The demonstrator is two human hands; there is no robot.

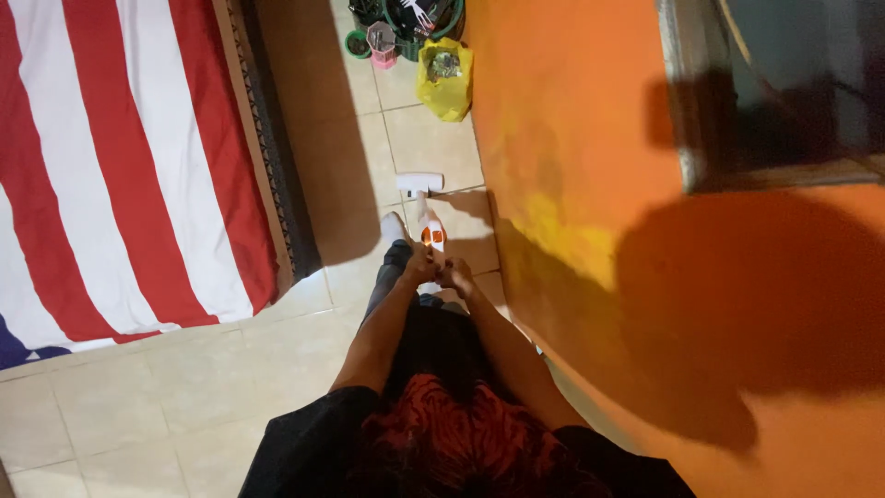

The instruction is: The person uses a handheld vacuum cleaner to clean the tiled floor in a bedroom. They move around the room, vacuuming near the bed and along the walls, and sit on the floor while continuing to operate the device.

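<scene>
Both hands (441, 270) grip a white vacuum (425, 210) between bed (138, 166) and orange wall (590, 138).

A: Item?
B: Stick vacuum cleaner (427, 214), white body with orange trim near the handle.
A: Pose?
B: Slanted; the wide white floor head sits flat on the beige tiled floor (277, 360), the handle end rising toward the person.
A: Location?
B: Narrow floor strip, close beside the orange wall (590, 138).
</scene>
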